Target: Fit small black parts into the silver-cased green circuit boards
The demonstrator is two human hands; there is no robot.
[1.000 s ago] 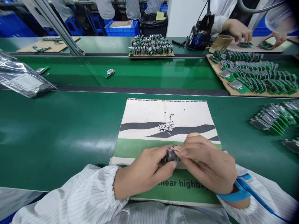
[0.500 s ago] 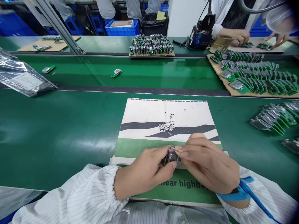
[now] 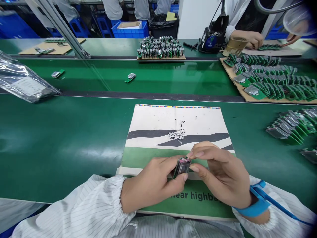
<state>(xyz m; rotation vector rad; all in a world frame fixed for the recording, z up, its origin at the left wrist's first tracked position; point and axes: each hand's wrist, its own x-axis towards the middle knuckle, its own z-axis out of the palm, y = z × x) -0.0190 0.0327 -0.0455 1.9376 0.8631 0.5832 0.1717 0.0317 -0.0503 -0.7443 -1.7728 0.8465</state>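
Observation:
My left hand (image 3: 155, 183) grips a small circuit board module (image 3: 182, 166) between thumb and fingers, tilted up above the printed sheet. The module has a dark, shiny casing and a pinkish patch at its top end. At its right side is my right hand (image 3: 220, 172), thumb and index finger parted; the index fingertip is at the module's top corner, and whether it touches is hard to tell. A blue strap (image 3: 255, 203) circles the right wrist. Beyond the hands, a heap of tiny black-and-white parts (image 3: 177, 134) lies on the printed sheet (image 3: 148, 155).
Rows of circuit boards stand on a cardboard tray (image 3: 244, 94) at right, with a stack of boards (image 3: 288, 127) nearer me. Two modules lie on the green belt (image 3: 99, 76). A silvery bag (image 3: 27, 79) is at left. Across the bench, a co-worker's hands (image 3: 252, 39) handle boards.
My right thumb and index finger have parted from their pinch at the module's top. The left hand keeps its hold. Both modules on the belt have shifted right; the co-worker's hands have moved slightly.

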